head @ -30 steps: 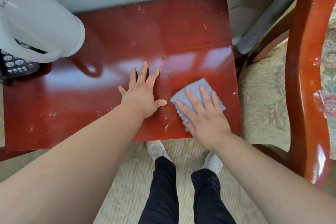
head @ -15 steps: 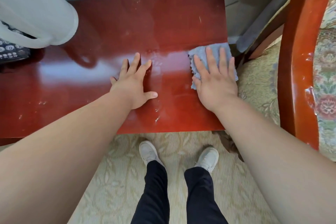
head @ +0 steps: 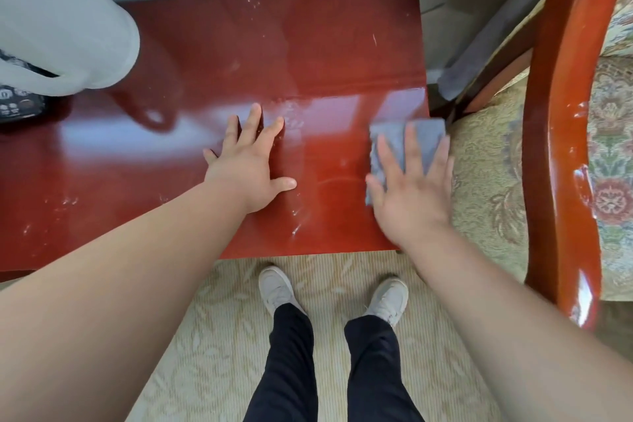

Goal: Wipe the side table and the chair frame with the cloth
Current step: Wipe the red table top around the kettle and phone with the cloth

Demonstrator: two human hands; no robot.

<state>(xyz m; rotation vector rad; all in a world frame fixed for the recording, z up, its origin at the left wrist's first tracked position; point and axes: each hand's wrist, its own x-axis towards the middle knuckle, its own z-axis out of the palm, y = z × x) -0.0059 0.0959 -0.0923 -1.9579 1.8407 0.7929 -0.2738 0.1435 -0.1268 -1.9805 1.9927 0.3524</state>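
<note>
Cloth (head: pixel 423 142) lies flat under your right hand (head: pixel 411 195), at the right edge of the counter (head: pixel 239 55), with its far corner reaching just past that edge toward the chair seat (head: pixel 486 164). Your right grip is spread, fingers fanned and palm down, pressing the cloth to the wood and not pinching it; the blue fabric shows between and beyond your fingers (head: pixel 412 144). Your left hand (head: pixel 250 164) is likewise spread and flat on bare wood, to the left of the cloth and apart from it, holding nothing and seemingly bracing you. The cloth looks thin, soft and light, so it should bunch or fold if you push only with fingertips; judge it best driven by the whole palm, with the fingers holding its leading edge flat. The lacquered top is glossy and probably slick, so the cloth will slide easily and could skid off the edge beside your grip. White flecks and smears still show ahead of your left hand and toward you from it, and more lie further left, so the counter appears only partly wiped. A white jug (head: pixel 68 27) and a dark keypad device (head: pixel 17 106) stand far left of your grips, and the wood beneath them will need clearing or working around. The chair frame (head: pixel 561 147), right of the cloth, carries pale marks and is curved, so for it you will likely want to gather the cloth and wrap it around the rail.
</note>
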